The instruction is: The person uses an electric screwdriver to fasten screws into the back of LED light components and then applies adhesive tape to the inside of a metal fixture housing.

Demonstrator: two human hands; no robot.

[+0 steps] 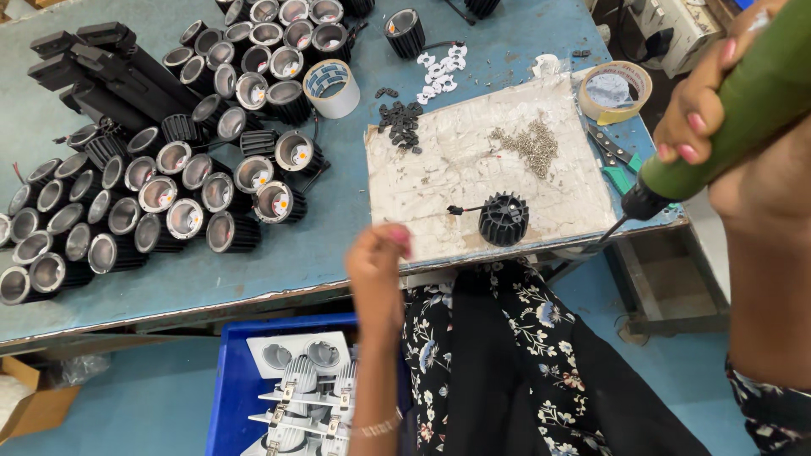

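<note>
My right hand (pixel 701 105) grips a green electric screwdriver (pixel 726 118) raised at the right, its bit pointing down toward the table's front edge. My left hand (pixel 378 262) hangs at the table's front edge with fingers curled and nothing visible in it, above a blue crate (pixel 228 388). A black finned heat-sink housing (pixel 504 218) with a short wire lies on a worn white work board (pixel 473 169), between the two hands. A heap of small screws (pixel 532 145) rests on the board's far right.
Several black cylindrical lamp housings (pixel 169 169) crowd the blue table's left. Tape rolls (pixel 331 87) (pixel 615 90), small black (pixel 402 122) and white (pixel 441 72) parts and green-handled pliers (pixel 615 160) lie around the board. The crate holds white lamp fittings (pixel 308 388). A cardboard box (pixel 34 405) sits lower left.
</note>
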